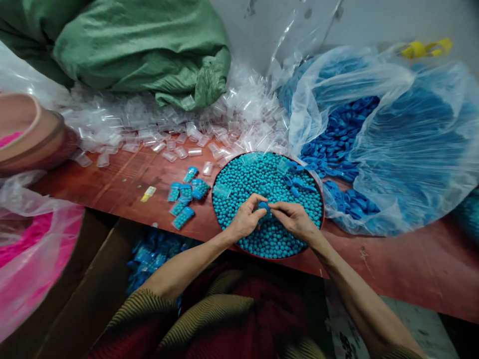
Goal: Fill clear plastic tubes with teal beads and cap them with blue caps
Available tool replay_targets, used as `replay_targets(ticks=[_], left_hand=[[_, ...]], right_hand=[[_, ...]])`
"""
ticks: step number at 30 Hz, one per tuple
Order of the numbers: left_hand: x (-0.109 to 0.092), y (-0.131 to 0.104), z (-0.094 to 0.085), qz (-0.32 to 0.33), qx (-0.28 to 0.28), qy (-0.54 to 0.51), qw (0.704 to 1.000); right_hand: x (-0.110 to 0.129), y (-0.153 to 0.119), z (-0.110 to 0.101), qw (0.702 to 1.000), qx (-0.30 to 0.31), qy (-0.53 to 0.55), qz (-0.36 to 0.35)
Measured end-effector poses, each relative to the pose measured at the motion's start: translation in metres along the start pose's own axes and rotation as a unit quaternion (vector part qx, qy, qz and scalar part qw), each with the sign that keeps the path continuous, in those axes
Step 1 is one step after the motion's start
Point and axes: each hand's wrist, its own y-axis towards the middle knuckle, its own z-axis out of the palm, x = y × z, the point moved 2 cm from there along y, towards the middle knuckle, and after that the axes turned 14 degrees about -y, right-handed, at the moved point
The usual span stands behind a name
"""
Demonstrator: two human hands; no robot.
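Over a round tub [324,212] full of small turquoise balls [243,174], both my hands meet at one small blue cap [264,206]. My left hand [246,217] is closed around it with thumb and fingers; whether a clear container sits under the cap is hidden. From the other side, my right hand [295,219] pinches at the cap's edge with thumb and forefinger. Several loose blue caps [299,184] and a few clear containers [223,190] lie on top of the balls. Left of the tub are several filled containers with blue caps [183,218].
Clear empty containers [194,132] are heaped along the back, under a green sack [149,47]. At right, a plastic bag [411,144] spills blue caps [337,139]. A pink-brown bowl [22,134] and a bag of pink pieces [41,249] are at left. The red table's [404,259] front edge is close.
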Motion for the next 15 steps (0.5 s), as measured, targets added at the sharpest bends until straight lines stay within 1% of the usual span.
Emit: replay_targets(ticks=[3, 5, 7, 8, 10, 11, 13, 15], left_hand=[[0.000, 0.000, 0.000, 0.025, -0.010, 0.034, 0.999], [-0.001, 0.000, -0.002, 0.019, 0.006, 0.024, 1.000], [-0.001, 0.000, -0.004, -0.010, 0.032, -0.002, 0.999], [-0.002, 0.000, -0.005, -0.021, 0.042, -0.010, 0.999], [-0.003, -0.002, -0.005, -0.027, 0.048, -0.012, 0.998], [-0.004, -0.004, -0.005, -0.021, 0.045, -0.009, 0.999], [-0.007, -0.006, -0.003, -0.004, 0.039, -0.002, 0.999], [-0.010, -0.007, 0.000, 0.019, 0.026, 0.009, 0.999]], right_hand=[[0.002, -0.001, -0.007, 0.999, 0.000, -0.020, -0.028], [0.001, 0.000, -0.012, 1.000, 0.008, 0.019, -0.013], [-0.003, 0.003, -0.013, 0.995, 0.011, 0.091, 0.038], [-0.005, 0.005, -0.013, 0.989, 0.001, 0.129, 0.072], [-0.007, 0.007, -0.010, 0.975, -0.042, 0.178, 0.128], [-0.006, 0.007, -0.008, 0.972, -0.067, 0.178, 0.137], [0.000, 0.006, -0.004, 0.983, -0.091, 0.120, 0.108], [0.010, 0.003, 0.000, 0.996, -0.072, 0.023, 0.038]])
